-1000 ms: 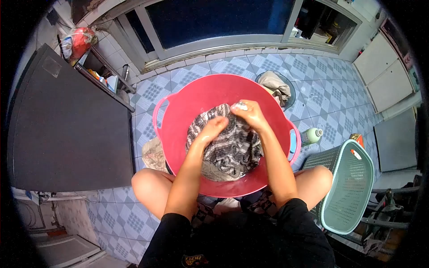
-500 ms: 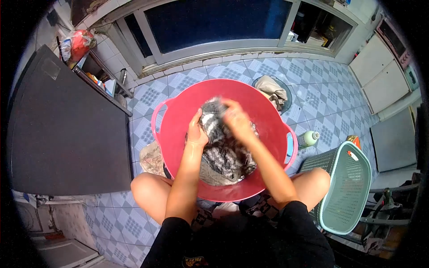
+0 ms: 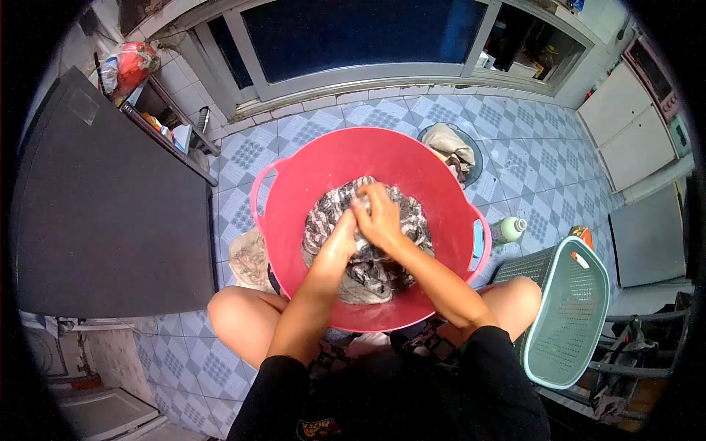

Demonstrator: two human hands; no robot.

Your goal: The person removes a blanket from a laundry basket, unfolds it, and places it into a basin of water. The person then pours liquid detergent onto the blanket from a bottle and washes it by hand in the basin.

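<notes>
A wet black, grey and white patterned garment [image 3: 403,213] lies bunched in a big red tub [image 3: 294,180] between my knees. Over its middle, my left hand [image 3: 343,234] and my right hand [image 3: 379,217] are pressed together, fingers curled, with a fold of the cloth between them. The right hand lies partly over the left and hides some of its fingers. More wet cloth shows below my wrists, against the near wall of the tub.
Right of the tub stand a pale green bottle [image 3: 507,230] and a green plastic basket [image 3: 570,316]. Behind it, a basin [image 3: 476,158] holds beige cloth [image 3: 450,143]. A crumpled cloth [image 3: 250,261] lies at the left, near a dark cabinet-like block [image 3: 110,206].
The lifted part of the garment has come down and spread wider in the tub. My right hand has moved down and left to meet my left hand, which has shifted right.
</notes>
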